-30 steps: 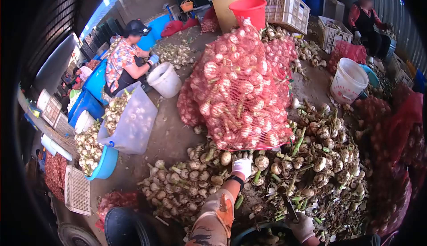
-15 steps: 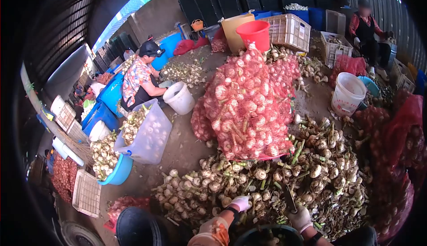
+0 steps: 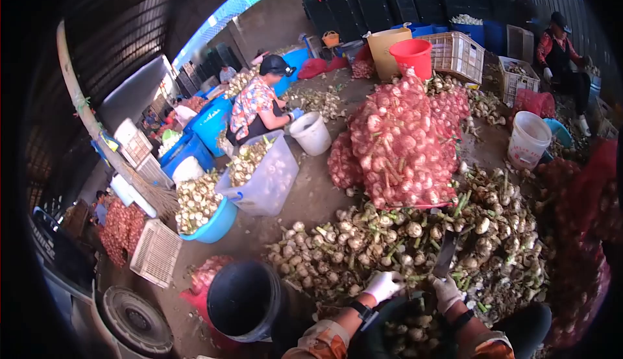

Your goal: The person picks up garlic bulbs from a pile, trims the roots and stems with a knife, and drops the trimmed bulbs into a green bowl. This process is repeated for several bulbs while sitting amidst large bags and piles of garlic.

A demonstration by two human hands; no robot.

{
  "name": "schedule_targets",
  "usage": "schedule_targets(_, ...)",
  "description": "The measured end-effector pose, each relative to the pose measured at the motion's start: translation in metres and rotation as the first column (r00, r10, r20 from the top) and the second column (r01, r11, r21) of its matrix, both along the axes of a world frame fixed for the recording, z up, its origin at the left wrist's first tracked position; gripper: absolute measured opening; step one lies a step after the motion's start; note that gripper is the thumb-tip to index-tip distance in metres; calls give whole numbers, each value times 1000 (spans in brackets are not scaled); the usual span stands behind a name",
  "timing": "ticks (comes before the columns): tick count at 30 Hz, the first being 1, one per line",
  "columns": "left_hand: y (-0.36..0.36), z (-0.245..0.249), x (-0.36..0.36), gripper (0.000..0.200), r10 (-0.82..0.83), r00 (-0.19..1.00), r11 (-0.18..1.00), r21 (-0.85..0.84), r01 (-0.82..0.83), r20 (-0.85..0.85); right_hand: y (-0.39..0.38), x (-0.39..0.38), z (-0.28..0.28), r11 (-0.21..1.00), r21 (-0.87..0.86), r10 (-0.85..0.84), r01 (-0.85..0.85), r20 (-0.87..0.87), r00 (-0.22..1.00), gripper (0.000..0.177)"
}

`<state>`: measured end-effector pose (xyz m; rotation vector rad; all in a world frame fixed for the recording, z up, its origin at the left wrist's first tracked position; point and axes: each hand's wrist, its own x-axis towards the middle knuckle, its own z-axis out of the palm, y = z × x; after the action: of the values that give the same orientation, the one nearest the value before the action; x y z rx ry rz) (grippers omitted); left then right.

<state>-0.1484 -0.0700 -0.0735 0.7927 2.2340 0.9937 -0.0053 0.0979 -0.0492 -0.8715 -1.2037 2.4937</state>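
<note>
My left hand, in a white glove, is at the bottom centre, over the near edge of the garlic pile. Its fingers are bent, and what they hold, if anything, is too small to make out. Just to its right, my gloved right hand is closed around the handle of a knife, whose broad blade points up and away. Below and between both hands stands a dark tub with trimmed garlic bulbs inside.
A black bucket stands left of my left arm. Beyond the pile is a red net sack of garlic. A person in a cap crouches beside a clear bin; another person sits at the far right.
The view has swung left, so the scene sits further right and the black bucket shows more fully. My left hand is now closer to my right hand and the tub.
</note>
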Motion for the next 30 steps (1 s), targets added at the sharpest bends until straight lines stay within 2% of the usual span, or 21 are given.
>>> schedule_targets(1, -10, -21, 0, 32, -74, 977, 997, -33, 68, -201, 3, 8, -7, 991, 128, -44, 47, -29, 999, 23)
schedule_targets(3, -26, 12, 3, 36, 61, 998, 994, -88, -61, -3, 16, 17, 9, 960, 268, -97, 81, 46, 994, 22)
schedule_targets(4, -29, 11, 0, 28, 95, 980, 977, -174, -125, -173, 34, 23, -27, 773, 629, -58, 87, -67, 996, 21)
schedule_targets(5, -34, -1, -8, 24, 165, 973, 986, -56, -158, 162, 34, 33, 18, 964, 220, -135, 150, -82, 988, 19)
schedule_targets(6, -27, 21, -2, 23, 280, 910, 956, -1, -294, 305, 36, 34, 55, 955, 258, -134, 147, -69, 989, 17)
schedule_targets(7, -24, -1, -14, 27, 209, 953, 976, -110, -188, 218, 36, 40, 92, 979, 155, -117, 129, -85, 990, 18)
schedule_targets(8, -14, -5, -17, 26, 179, 940, 984, -61, -169, 290, 38, 44, 112, 974, 175, -128, 143, -94, 987, 19)
schedule_targets(9, -3, -9, -18, 26, 149, 919, 988, -15, -155, 364, 41, 48, 119, 969, 194, -138, 155, -100, 985, 21)
schedule_targets(12, 44, -11, -19, 31, 131, 876, 984, -171, -57, 463, 52, 54, 104, 952, 244, -174, 186, -73, 982, 21)
schedule_targets(13, 55, -52, -29, 40, -18, 872, 999, -30, 37, 489, 54, 55, 95, 953, 244, -174, 178, -38, 984, 22)
schedule_targets(15, 88, -88, -40, 34, -97, 744, 979, -74, 192, 661, 53, 56, 99, 956, 221, -195, 192, -7, 981, 25)
schedule_targets(16, 105, -92, -36, 40, -42, 779, 965, -177, 195, 626, 58, 59, 92, 963, 214, -172, 163, 24, 985, 26)
schedule_targets(17, 128, -50, -31, 48, -62, 758, 905, -284, 318, 649, 63, 60, 87, 969, 206, -149, 136, 54, 987, 26)
schedule_targets(19, 148, -123, -35, 48, -33, 730, 845, -371, 386, 683, 70, 60, 88, 975, 158, -170, 154, 89, 982, 24)
schedule_targets(21, 168, -121, -26, 38, -113, 743, 756, -427, 495, 660, 78, 57, 90, 980, 116, -180, 164, 148, 972, 20)
schedule_targets(23, 182, -168, -24, 30, -653, 623, 409, -492, 769, 431, 79, 51, 69, 960, 186, -238, 211, 138, 961, 22)
schedule_targets(24, 182, -160, -26, 24, -742, 581, 386, -495, 779, 335, 82, 54, 54, 953, 225, -238, 201, 152, 959, 21)
schedule_targets(25, 178, -149, -25, 27, -49, 755, 799, -428, 423, 654, 84, 54, 45, 945, 267, -237, 189, 164, 958, 20)
schedule_targets(27, 170, -120, -36, 22, 24, 619, 896, -291, 335, 785, 84, 48, 51, 959, 160, -258, 233, 155, 954, 16)
schedule_targets(29, 160, -101, -49, 31, -47, 619, 968, -117, 222, 784, 84, 49, 47, 951, 278, -192, 132, 202, 960, 15)
schedule_targets(30, 150, -98, -51, 38, -46, 653, 953, -162, 255, 756, 79, 44, 47, 945, 276, -216, 174, 132, 967, 15)
